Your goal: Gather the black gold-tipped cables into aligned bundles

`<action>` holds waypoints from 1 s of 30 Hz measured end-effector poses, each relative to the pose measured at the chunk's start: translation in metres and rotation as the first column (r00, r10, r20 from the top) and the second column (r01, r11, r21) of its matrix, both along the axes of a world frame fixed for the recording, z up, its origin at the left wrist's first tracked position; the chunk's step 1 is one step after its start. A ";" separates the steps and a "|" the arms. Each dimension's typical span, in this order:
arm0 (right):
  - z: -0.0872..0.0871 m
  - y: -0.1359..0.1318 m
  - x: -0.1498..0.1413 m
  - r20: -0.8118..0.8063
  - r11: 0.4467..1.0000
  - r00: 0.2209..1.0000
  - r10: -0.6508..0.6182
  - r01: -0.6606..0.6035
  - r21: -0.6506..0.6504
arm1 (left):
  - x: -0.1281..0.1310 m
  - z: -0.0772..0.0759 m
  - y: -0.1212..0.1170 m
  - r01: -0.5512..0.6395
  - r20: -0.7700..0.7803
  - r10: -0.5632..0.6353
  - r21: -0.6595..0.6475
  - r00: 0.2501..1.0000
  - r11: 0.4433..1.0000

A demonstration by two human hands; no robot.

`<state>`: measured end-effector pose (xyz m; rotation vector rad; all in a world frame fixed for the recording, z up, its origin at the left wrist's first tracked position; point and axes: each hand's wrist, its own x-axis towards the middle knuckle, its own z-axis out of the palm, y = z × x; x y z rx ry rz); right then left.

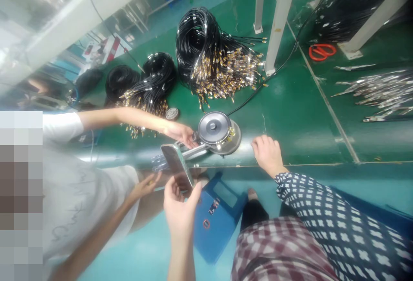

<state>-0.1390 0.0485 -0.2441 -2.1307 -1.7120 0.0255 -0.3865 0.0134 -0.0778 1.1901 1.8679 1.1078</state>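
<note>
My left hand [181, 201] is closed around a smartphone [178, 165], held tilted in front of the bench edge. Its thumb lies along one side of the phone, with the fingers on the other. Resting on the bench's front edge, my right hand [268, 154] has its fingers curled in, and nothing shows in them. Between my hands and farther back sits a round grey device [214, 128] with a silver arm. Several small gold-coloured pieces [231, 132] lie at its right side. A co-worker's hand [183, 134] touches the device from the left.
Coiled black cables [196, 35] with gold-coloured ends lie on the green bench [290, 113], and more bundles [158, 76] lie left of them. Red-handled scissors [322, 51] and silver-ended cables [383, 87] are at right. A blue stool [213, 229] stands below. A co-worker [93, 195] stands close at left.
</note>
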 end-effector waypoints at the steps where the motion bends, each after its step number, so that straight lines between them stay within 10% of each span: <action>1: 0.000 0.000 0.000 0.001 1.000 1.000 -0.001 0.001 0.003 | 0.000 0.000 0.000 -0.002 0.002 0.002 0.000 1.000 1.000; 30: 0.000 0.000 0.000 0.028 1.000 1.000 0.004 -0.003 -0.022 | -0.002 0.001 0.005 -0.110 -0.056 0.111 0.023 0.992 0.994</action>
